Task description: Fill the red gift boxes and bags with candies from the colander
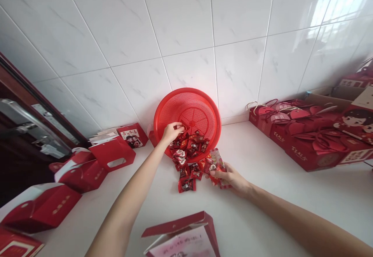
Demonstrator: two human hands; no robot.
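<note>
Against white tiles (pixel 186 27), a red basket (pixel 189 121); candies (pixel 194 145) spill tabletop (pixel 244 140).

The left hand (pixel 173 132) contacts red-wrapped sweets (pixel 194 145) inside the basket (pixel 159 113); the right hand (pixel 233 178) grips several wrapped packets (pixel 216 166) beside it.
</note>
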